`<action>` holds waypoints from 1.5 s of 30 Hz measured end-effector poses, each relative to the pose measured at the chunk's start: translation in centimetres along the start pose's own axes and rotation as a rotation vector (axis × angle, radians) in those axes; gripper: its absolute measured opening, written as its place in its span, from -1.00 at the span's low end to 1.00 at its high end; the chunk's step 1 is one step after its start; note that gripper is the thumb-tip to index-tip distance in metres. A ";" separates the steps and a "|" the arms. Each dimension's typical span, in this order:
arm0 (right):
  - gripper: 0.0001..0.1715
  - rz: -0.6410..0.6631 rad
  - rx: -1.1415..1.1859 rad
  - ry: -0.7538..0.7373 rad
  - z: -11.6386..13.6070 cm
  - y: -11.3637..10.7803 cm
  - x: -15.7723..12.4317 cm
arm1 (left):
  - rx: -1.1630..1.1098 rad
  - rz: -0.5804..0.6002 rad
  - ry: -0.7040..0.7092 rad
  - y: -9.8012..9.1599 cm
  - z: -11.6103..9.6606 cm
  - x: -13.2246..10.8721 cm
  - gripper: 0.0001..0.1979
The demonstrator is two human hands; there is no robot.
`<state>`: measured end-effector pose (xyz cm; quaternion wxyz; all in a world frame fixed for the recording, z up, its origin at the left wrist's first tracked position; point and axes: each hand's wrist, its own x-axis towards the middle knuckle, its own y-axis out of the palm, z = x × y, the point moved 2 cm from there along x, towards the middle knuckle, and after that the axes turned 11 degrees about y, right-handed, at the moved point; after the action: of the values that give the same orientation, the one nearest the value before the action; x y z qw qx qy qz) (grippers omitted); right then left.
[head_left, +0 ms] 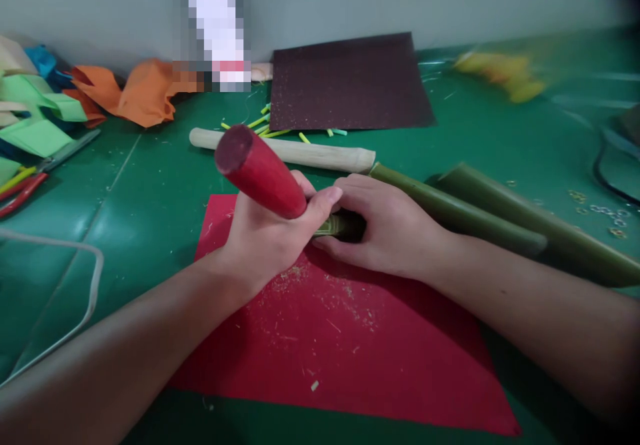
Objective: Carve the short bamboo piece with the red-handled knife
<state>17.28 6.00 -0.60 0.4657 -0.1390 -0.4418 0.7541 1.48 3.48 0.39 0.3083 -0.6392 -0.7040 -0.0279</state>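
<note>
My left hand (267,235) is wrapped round the thick, tapered red handle (265,175) of a tool, its butt end tilted up and toward the left. The tool's working end is hidden behind my fingers. Close beside it, my right hand (385,221) grips a short green bamboo piece (340,225), fingers on the far side and thumb on the near side. Most of that piece is covered by the hand. Both hands are over a red sheet (360,358), which is strewn with fine pale shavings and crumbs.
A pale stripped stick (320,153) and two green bamboo lengths (465,211) lie beyond my hands. A dark sheet (350,85) is at the back. Red-handled scissors (30,188), crumpled orange paper (150,91) and a white cable (95,278) are at left. Small rings (610,215) lie at right.
</note>
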 end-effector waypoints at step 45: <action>-0.77 -0.027 0.027 0.003 0.2 -0.2 -0.2 | -0.094 0.109 -0.085 -0.2 -0.3 0.0 -0.67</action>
<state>17.34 5.75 -0.37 0.4783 -0.1280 -0.4324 0.7535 1.43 3.34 0.74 0.2488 -0.6909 -0.6786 -0.0168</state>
